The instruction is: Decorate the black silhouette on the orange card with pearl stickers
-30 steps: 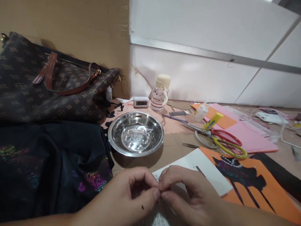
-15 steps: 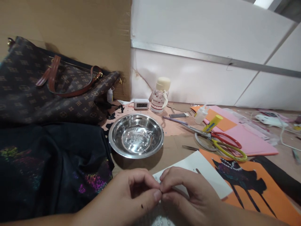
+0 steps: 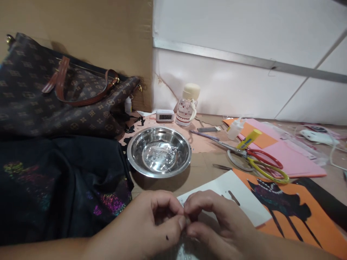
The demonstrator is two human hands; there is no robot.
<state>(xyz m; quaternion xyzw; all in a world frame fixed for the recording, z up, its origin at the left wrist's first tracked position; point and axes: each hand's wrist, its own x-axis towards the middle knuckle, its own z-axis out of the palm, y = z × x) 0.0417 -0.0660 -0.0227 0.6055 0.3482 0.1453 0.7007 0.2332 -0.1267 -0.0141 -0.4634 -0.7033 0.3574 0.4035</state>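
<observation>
My left hand [image 3: 154,224] and my right hand [image 3: 219,220] meet at the fingertips, low in the middle of the view. Left thumb and index finger are pinched together; the right ones curl in against them. Whatever they pinch is too small and hidden to name. Beneath them shows part of a clear sheet with small pearl-like beads [image 3: 183,252]. White paper [image 3: 252,207] lies partly under my right hand, with a dark strip [image 3: 233,198] on it. To its right, a black cut-out [image 3: 284,204] trimmed with pearly beads rests on orange paper [image 3: 306,238].
Ahead stands a steel bowl [image 3: 132,164] with small shiny bits inside. Scissors [image 3: 268,169], tweezers [image 3: 221,167], a yellow glue stick [image 3: 248,139] and a glue bottle [image 3: 235,129] lie right. A water bottle [image 3: 185,108], clock [image 3: 165,116], handbag [image 3: 81,90] and black cloth [image 3: 62,195] surround them.
The view has shifted slightly, so the things sit a little higher and further right. My right thumb and index finger have parted a little; both hands stay together at the fingertips.
</observation>
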